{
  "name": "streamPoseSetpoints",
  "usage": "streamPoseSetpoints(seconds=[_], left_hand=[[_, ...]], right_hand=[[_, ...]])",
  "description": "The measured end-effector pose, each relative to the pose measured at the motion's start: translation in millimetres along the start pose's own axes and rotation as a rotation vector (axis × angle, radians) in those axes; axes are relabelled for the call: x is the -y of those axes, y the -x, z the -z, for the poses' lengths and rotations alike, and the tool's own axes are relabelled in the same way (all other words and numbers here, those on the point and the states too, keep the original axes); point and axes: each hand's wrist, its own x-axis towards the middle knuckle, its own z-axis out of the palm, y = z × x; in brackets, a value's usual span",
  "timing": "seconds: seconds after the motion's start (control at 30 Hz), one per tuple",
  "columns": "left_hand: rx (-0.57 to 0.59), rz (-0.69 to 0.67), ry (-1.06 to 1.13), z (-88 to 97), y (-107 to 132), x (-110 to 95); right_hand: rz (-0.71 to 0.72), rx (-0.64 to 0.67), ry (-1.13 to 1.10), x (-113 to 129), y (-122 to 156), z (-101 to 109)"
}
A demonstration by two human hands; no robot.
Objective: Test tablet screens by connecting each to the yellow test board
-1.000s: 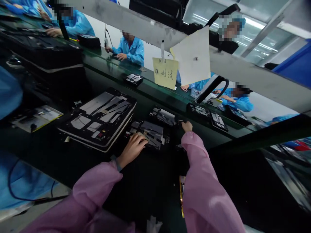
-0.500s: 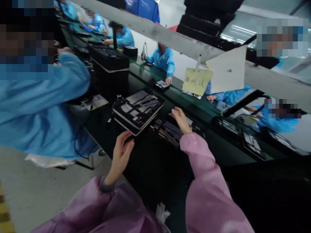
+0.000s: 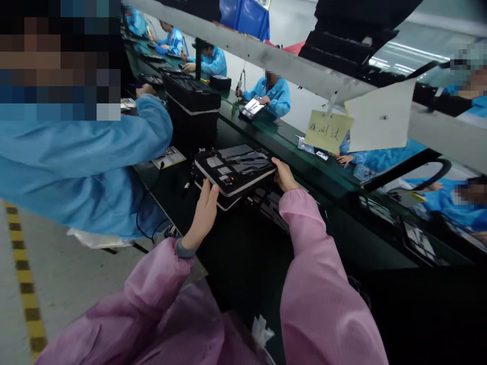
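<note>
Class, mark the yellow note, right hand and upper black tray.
Yellow note [image 3: 328, 133]: head view, paper's middle.
Right hand [image 3: 284, 176]: head view, back of hand.
Upper black tray [image 3: 251, 183]: head view, pale side strip.

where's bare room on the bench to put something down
The widest patch is the near bench, between the left hand and the right sleeve, with white scraps at its near end. It is crowded beyond: the left hand and right hand are at the top tray, another tray shows underneath, and dark flat parts lie beside it.
</note>
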Motion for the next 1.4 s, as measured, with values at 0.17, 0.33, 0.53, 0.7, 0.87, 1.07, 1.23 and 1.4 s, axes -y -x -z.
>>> streamPoseSetpoints(seconds=[0.17, 0.33, 0.53, 0.7, 0.87, 1.07, 1.23, 1.4], left_hand=[[0.067, -0.056, 0.064, -12.7, -2, -15], [0.389, -0.026, 0.203, -75.6, -21, -6], [0.439, 0.050, -0.054, -141.6, -46, 27], [0.346, 0.003, -0.145, -139.4, -51, 30], [0.355, -0.126, -0.263, -134.0, -52, 15], [0.387, -0.187, -0.160, -111.0, -21, -8], [0.537, -0.285, -0.137, -33.3, 55, 9], [0.635, -0.167, -0.299, 28.4, 99, 85]], right_hand=[[0.075, -0.221, -0.040, -9, 64, 45], [0.091, -0.551, -0.024, -59, 163, 113], [0.046, -0.713, 0.163, -118, 211, 118], [0.029, -0.738, 0.211, -128, 206, 105], [0.004, -0.710, 0.253, -124, 210, 109], [0.083, -0.778, 0.251, -80, 248, 109], [0.097, -0.717, 0.331, -84, 357, 84], [-0.036, -0.661, 0.492, -162, 428, 33]])
